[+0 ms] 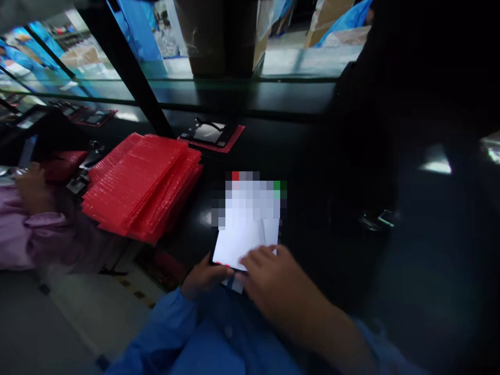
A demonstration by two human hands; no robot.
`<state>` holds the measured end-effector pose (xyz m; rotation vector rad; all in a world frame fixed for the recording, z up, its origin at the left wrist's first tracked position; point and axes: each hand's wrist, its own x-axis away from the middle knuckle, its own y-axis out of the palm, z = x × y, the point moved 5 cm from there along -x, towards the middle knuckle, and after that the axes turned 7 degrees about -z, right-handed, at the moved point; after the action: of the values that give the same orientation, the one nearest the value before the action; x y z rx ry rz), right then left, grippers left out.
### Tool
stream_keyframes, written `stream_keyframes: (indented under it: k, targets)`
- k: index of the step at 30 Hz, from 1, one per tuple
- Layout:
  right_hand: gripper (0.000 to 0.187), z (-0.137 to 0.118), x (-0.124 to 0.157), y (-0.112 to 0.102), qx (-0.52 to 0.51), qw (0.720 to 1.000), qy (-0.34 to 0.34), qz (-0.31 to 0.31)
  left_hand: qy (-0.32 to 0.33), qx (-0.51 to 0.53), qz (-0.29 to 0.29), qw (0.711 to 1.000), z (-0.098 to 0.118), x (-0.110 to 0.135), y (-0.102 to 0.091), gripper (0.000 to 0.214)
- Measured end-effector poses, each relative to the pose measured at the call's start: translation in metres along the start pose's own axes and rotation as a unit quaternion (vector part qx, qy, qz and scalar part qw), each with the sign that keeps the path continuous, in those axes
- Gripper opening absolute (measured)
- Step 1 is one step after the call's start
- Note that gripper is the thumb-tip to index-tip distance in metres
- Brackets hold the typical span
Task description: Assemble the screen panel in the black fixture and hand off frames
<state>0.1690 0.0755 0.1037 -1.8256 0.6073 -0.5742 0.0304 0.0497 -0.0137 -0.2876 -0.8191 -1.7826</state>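
My left hand (201, 278) grips the lower left edge of a tablet (244, 239) with a bright white screen, held over my lap; the screen's upper part is pixelated. My right hand (273, 284) lies over the tablet's lower right corner, fingers bent and resting on the screen. Both sleeves are blue. What lies under my right palm is hidden.
A fanned stack of red bubble-wrap bags (142, 185) lies on the dark workbench (273, 140) to the left. A dark framed part on a red bag (211, 133) sits behind it. Another person's hand (31, 190) in a pink sleeve works at far left. A black post (125, 67) slants up.
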Motion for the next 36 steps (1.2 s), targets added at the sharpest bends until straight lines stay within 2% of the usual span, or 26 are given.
stream_keyframes:
  k: [3, 5, 7, 12, 14, 15, 16, 18, 19, 22, 24, 27, 30, 33, 36]
  targets:
    - [0.028, 0.037, 0.002, -0.024, 0.028, 0.984, 0.145, 0.099, 0.031, 0.066, -0.059, 0.996, 0.005, -0.003, 0.010, 0.070]
    - [0.032, 0.052, -0.001, -0.029, 0.019, 0.969, 0.200, 0.141, 0.044, 0.102, -0.090, 0.990, 0.008, -0.003, 0.014, 0.071]
    - [0.038, 0.056, -0.011, -0.023, -0.004, 0.968, 0.201, 0.150, 0.049, 0.120, -0.088, 0.988, 0.009, 0.000, 0.014, 0.070]
    - [0.088, 0.046, -0.043, 0.009, -0.020, 0.979, 0.172, 0.102, 0.024, 0.103, -0.047, 0.993, 0.004, 0.003, 0.007, 0.073]
    - [0.094, 0.043, -0.048, 0.019, -0.025, 0.982, 0.166, 0.090, 0.018, 0.091, -0.045, 0.995, 0.000, 0.002, 0.004, 0.072]
    - [0.087, 0.042, -0.049, 0.022, -0.032, 0.983, 0.155, 0.098, 0.020, 0.093, -0.050, 0.994, -0.002, 0.001, 0.003, 0.071]
    - [0.070, 0.040, -0.047, 0.023, -0.044, 0.983, 0.134, 0.120, 0.025, 0.100, -0.059, 0.993, -0.003, 0.000, 0.002, 0.070]
    - [0.033, 0.035, -0.038, 0.019, -0.089, 0.973, 0.077, 0.197, 0.040, 0.122, -0.084, 0.988, -0.002, -0.003, 0.004, 0.068]
    - [0.024, 0.033, -0.030, 0.016, -0.113, 0.961, 0.048, 0.247, 0.050, 0.132, -0.095, 0.985, -0.001, -0.004, 0.005, 0.068]
    - [0.022, 0.025, 0.004, 0.008, -0.144, 0.910, 0.014, 0.388, 0.063, 0.140, -0.098, 0.983, 0.001, -0.005, 0.007, 0.067]
    - [0.027, 0.020, 0.027, 0.011, -0.126, 0.891, 0.029, 0.435, 0.057, 0.141, -0.100, 0.983, 0.001, -0.005, 0.008, 0.065]
    - [0.026, 0.015, 0.054, 0.030, -0.098, 0.891, 0.078, 0.436, 0.061, 0.158, -0.118, 0.978, 0.007, -0.004, 0.010, 0.064]
    - [0.019, 0.012, 0.069, 0.056, -0.059, 0.899, 0.099, 0.423, 0.055, 0.169, -0.125, 0.976, 0.018, -0.005, 0.011, 0.064]
    - [0.015, 0.010, 0.072, 0.073, -0.016, 0.908, 0.099, 0.407, 0.028, 0.156, -0.100, 0.982, 0.031, -0.012, 0.008, 0.060]
    - [0.011, 0.010, 0.067, 0.077, -0.005, 0.913, 0.107, 0.394, 0.035, 0.158, -0.087, 0.983, 0.045, -0.026, 0.007, 0.060]
